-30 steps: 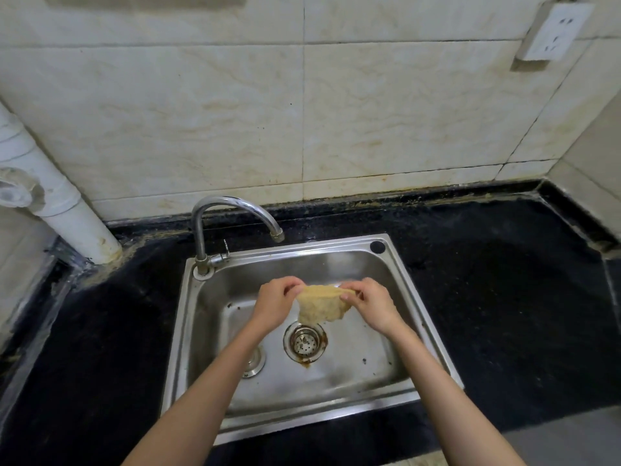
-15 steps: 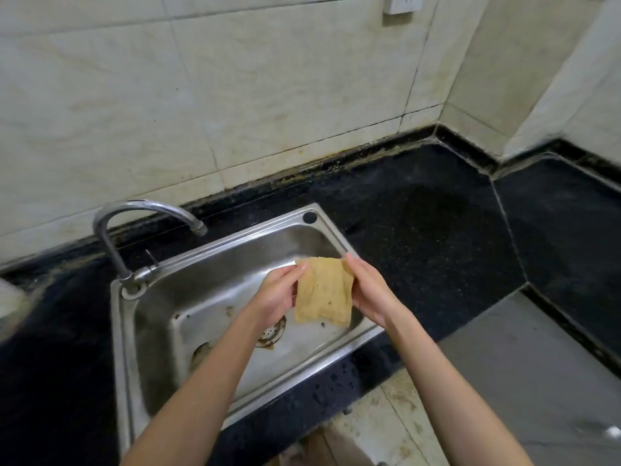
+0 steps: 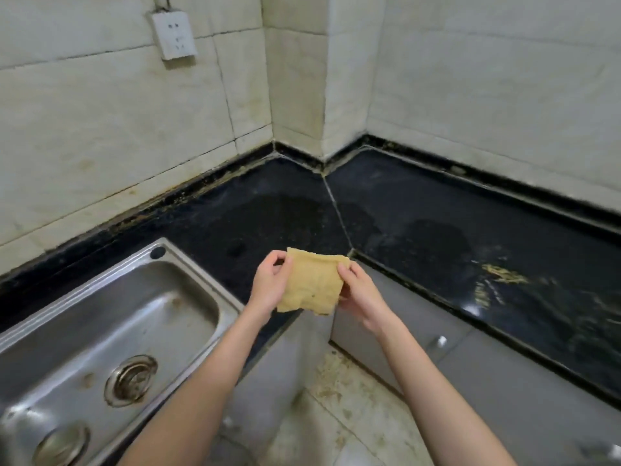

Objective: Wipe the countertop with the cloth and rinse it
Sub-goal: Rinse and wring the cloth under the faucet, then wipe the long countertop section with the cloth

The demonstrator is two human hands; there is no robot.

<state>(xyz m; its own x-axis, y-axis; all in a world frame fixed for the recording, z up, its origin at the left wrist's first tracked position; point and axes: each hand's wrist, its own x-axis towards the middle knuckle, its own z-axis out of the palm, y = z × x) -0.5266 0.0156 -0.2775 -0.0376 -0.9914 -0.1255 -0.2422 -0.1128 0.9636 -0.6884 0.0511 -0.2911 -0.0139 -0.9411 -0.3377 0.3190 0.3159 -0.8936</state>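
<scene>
My left hand [image 3: 270, 280] and right hand [image 3: 361, 290] pinch the cloth [image 3: 312, 284] spread; I should press it flat on the counter [image 3: 420, 210], overlapping strokes.

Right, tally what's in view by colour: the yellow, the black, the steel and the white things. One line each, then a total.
Yellow: 1, the square yellow cloth, held in the left hand and right hand.
Black: 1, the black stone countertop.
Steel: 1, the stainless steel sink.
White: 1, the white plastic wall socket.
Total: 4.
</scene>
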